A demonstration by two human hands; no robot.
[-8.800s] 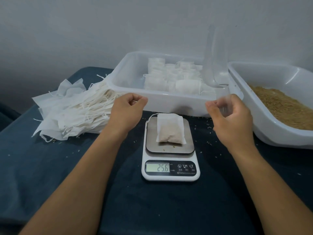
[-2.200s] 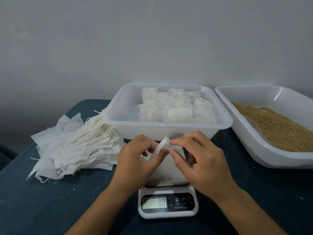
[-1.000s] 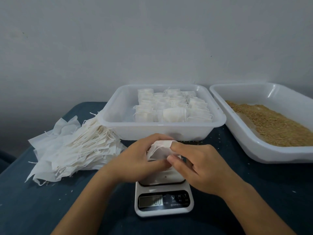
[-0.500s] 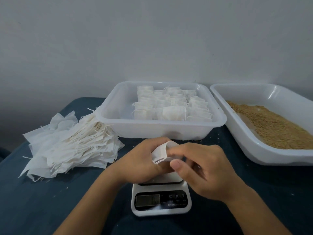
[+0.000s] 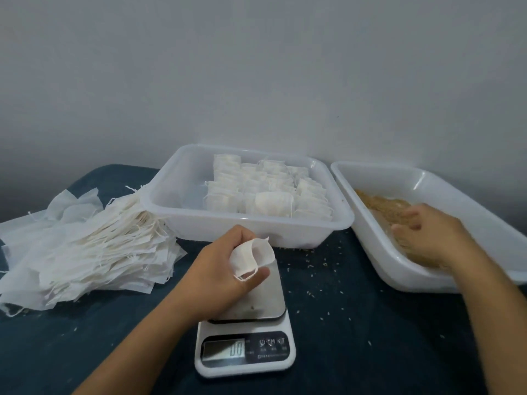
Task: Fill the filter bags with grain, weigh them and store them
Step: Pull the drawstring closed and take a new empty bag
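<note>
- Head view, and we are at the filling step: our left hand (image 5: 219, 276) holds an empty filter bag (image 5: 252, 255) just above the scale (image 5: 245, 332), mouth turned to the right and rounded open.
- Our right hand (image 5: 425, 238) is off to the right of that bag, down in the grain (image 5: 385, 205) inside the grain tray (image 5: 379, 252).
- To do this well, we judge, we should keep the bag's mouth wide and bring the grain over it low, since loose kernels (image 5: 316, 265) already lie scattered on the cloth between the two hands.
- Take a modest scoop; the display (image 5: 225, 350) seems to read zero, so topping up on the plate beats overfilling.
- The left grip: fingers curled round the bag, thumb pressed under its lower edge, pinching it while the opening stays gaping.
- The right grip: blurred with motion, fingers loosely spread and touching the grain; whether it has gathered any, we cannot tell.
- Beyond the left hand sits the storage tray (image 5: 182, 220) with filled bags (image 5: 273, 203) packed in rows, which is where this one should end up.
- Left of the held bag lies the stack of empty bags (image 5: 85, 246), well apart from the scale.
</note>
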